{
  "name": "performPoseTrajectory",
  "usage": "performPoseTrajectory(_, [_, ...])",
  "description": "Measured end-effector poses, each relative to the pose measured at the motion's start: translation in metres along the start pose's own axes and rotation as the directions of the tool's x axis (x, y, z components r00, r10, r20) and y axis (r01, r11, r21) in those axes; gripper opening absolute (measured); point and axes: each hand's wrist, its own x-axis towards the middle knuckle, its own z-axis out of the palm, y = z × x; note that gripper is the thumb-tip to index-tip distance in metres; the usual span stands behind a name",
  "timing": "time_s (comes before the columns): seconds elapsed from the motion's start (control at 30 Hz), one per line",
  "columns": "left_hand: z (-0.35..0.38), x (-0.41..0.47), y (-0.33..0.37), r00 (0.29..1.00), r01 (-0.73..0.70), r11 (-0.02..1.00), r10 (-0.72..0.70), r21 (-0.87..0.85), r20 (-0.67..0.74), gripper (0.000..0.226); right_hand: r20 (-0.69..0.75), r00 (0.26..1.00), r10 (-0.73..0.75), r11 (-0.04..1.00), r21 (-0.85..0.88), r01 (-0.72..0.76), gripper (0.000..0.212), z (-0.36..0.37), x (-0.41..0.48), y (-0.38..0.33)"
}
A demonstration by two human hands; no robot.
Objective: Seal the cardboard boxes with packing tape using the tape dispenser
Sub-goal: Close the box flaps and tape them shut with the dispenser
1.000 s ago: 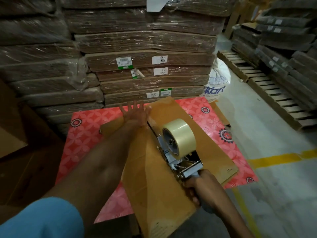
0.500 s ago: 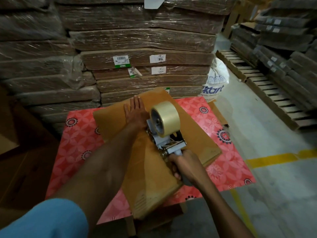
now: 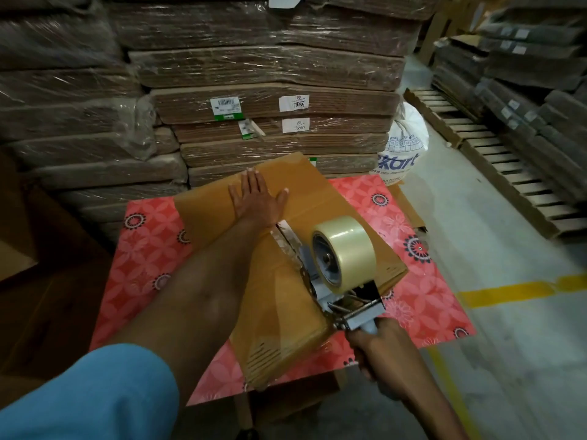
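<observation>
A brown cardboard box lies on a table with a red patterned cover. My left hand presses flat on the box's top near its far end, fingers spread. My right hand grips the handle of a metal tape dispenser at the box's near right side. The dispenser carries a roll of clear packing tape. A strip of tape runs from the dispenser's front along the box's middle seam toward my left hand.
Shrink-wrapped stacks of flat cardboard rise just behind the table. A white printed sack leans at their right. Wooden pallets with more cardboard line the right side. A yellow line crosses the grey floor. Dark boxes stand at left.
The dispenser and my right hand have pulled back toward me along the seam, with tape drawn out behind my left hand. My left hand stays pressed on the box.
</observation>
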Motion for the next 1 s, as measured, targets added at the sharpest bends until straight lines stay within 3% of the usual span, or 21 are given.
performPoseTrajectory(0.1, [0.011, -0.036, 0.018, 0.999, -0.033, 0.996, 0.036, -0.078, 0.028, 0.091, -0.011, 0.999, -0.035, 0.999, 0.037, 0.035, 0.036, -0.003, 0.000, -0.004])
performPoseTrajectory(0.23, [0.040, -0.095, 0.025, 0.985, -0.170, 0.978, 0.166, 0.120, 0.044, 0.105, -0.011, 0.999, -0.048, 0.997, 0.059, 0.049, 0.034, -0.005, -0.003, -0.001])
performPoseTrajectory(0.4, [0.031, -0.100, 0.023, 0.982, -0.161, 0.974, 0.141, 0.160, 0.128, 0.117, 0.022, 0.995, -0.098, 0.994, 0.041, 0.097, 0.031, -0.010, -0.013, 0.000])
performPoseTrajectory(0.57, [0.032, -0.102, 0.033, 0.990, -0.109, 0.994, 0.106, 0.019, 0.096, 0.093, -0.005, 1.000, -0.027, 0.999, 0.028, 0.027, 0.039, -0.033, -0.052, 0.044])
performPoseTrajectory(0.83, [0.029, -0.103, 0.033, 0.991, -0.103, 0.993, 0.097, 0.065, 0.098, 0.094, -0.023, 1.000, 0.013, 0.997, -0.070, -0.015, 0.038, -0.031, -0.072, 0.082])
performPoseTrajectory(0.93, [0.027, -0.103, 0.034, 0.989, -0.091, 0.993, 0.081, 0.077, 0.120, 0.092, -0.056, 0.998, -0.003, 0.999, -0.041, 0.001, 0.047, -0.031, -0.075, 0.091])
performPoseTrajectory(1.0, [0.026, -0.104, 0.034, 0.988, -0.097, 0.991, 0.085, 0.089, 0.127, 0.092, -0.043, 0.998, 0.036, 0.999, -0.010, -0.037, 0.040, -0.032, -0.074, 0.096])
